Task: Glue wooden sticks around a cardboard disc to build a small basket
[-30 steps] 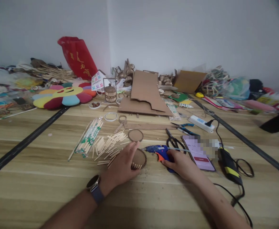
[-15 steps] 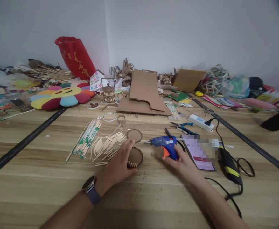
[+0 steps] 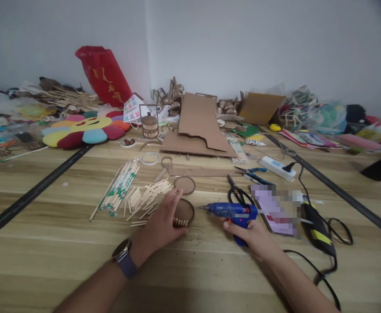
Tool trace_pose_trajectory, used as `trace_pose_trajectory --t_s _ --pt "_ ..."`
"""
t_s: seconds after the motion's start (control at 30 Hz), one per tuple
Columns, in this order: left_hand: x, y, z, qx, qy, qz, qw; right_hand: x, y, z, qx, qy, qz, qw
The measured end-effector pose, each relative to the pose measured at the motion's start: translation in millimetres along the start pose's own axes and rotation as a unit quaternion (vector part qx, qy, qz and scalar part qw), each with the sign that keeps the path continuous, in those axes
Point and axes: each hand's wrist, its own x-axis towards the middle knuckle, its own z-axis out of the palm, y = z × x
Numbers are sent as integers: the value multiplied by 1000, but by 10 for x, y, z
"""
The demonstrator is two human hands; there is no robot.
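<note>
My left hand (image 3: 162, 221) curves around the near left side of a round cardboard base (image 3: 184, 211), thumb at its front and fingers at its far side. A row of short wooden sticks (image 3: 180, 223) stands along the front of its rim. My right hand (image 3: 253, 237) is closed round the grip of a blue hot glue gun (image 3: 231, 210). Its nozzle points left, a short gap from the base. Just beyond the base lies a second cardboard disc (image 3: 184, 185). Loose cut sticks (image 3: 149, 195) are heaped left of it, partly behind my left hand.
Scissors (image 3: 237, 191) lie behind the glue gun, with pliers (image 3: 252, 169) farther back. A phone (image 3: 271, 208), a black and yellow tool (image 3: 319, 230) and its cable are at the right. Bagged sticks (image 3: 120, 187) lie left. Cardboard sheets (image 3: 198, 124) and a small lidded basket (image 3: 150, 125) stand behind.
The glue gun has turned more level and dropped slightly towards me, uncovering the scissors. My left hand has stayed at the round base.
</note>
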Motion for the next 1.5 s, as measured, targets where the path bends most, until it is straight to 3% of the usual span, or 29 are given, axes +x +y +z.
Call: trace_pose_trajectory --t_s 0.2,0.4,0.83,1.5 --pt "27 -15 14 3 6 4 1000 35 -57 63 -168 -60 -90 980" --pt "39 -66 23 9 40 7 999 42 55 71 -221 -136 -88 962" --pt "54 -60 18 2 45 20 999 4 5 134 -284 -132 -158 937" --pt "57 -29 -10 12 21 4 1000 15 78 164 -313 -91 -187 926"
